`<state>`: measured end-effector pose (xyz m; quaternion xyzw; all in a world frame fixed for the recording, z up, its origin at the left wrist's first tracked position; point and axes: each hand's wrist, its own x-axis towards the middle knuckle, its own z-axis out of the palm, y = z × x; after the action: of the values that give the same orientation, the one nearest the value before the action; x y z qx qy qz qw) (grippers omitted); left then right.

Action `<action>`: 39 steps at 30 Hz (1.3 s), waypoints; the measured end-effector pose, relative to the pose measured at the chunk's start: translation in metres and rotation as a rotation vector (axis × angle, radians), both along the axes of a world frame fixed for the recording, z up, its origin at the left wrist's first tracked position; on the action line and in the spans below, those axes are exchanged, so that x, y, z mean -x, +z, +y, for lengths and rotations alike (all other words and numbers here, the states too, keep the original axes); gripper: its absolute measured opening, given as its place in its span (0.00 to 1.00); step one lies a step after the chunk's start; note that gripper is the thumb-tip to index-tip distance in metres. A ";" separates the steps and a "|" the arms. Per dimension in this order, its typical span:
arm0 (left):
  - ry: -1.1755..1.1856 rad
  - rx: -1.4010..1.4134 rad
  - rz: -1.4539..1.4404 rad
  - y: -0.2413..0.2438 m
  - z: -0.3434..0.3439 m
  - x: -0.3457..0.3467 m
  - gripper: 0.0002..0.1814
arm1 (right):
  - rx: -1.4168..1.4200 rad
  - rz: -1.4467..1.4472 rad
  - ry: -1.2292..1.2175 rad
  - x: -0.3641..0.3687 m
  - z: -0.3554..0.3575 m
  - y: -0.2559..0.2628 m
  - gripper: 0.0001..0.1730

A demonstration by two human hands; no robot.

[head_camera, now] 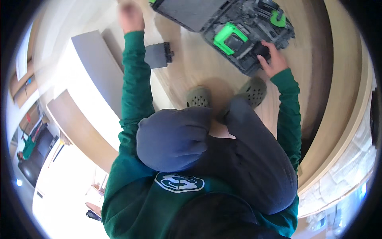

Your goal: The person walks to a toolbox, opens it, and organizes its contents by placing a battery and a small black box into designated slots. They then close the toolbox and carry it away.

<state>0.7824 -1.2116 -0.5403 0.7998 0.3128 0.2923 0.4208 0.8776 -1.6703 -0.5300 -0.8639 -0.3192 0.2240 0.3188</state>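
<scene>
My right hand (276, 61) has its thumb and fingers around a small black object (262, 50) at the near corner of an open black plastic tool case (250, 70). Which object it is, I cannot tell. Inside the case sits a bright green and black device (228, 38), which looks like a laser level. A green curved part (278, 19) lies among black pieces further back. The case lid (185, 12) is folded back to the left. My left hand (131, 16) is stretched far forward and blurred, so its fingers and any contents are unclear.
A flat dark grey item (158, 56) lies on the wood-look floor (191, 56) beside my left sleeve. A long white panel (92, 59) stands to the left. Green clogs (199, 96) are on my feet. A curved-looking wooden edge (337, 119) borders the right. Far left, a person (29, 148) appears.
</scene>
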 end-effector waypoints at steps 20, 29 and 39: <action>-0.140 -0.249 0.985 -0.006 -0.106 0.118 0.76 | 0.255 -0.229 -0.009 0.004 0.008 0.005 0.26; -0.180 -0.192 0.965 -0.014 -0.115 0.122 0.67 | -0.159 -0.527 -0.316 -0.034 0.024 0.044 0.23; -0.202 -0.212 0.915 -0.018 -0.107 0.123 0.62 | 0.182 -0.210 -0.076 -0.135 0.058 0.016 0.32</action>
<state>0.6590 -1.3183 -0.5581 0.9113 0.3549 -0.1018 0.1822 1.0125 -1.6123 -0.5136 -0.9194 -0.2963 0.1482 0.2121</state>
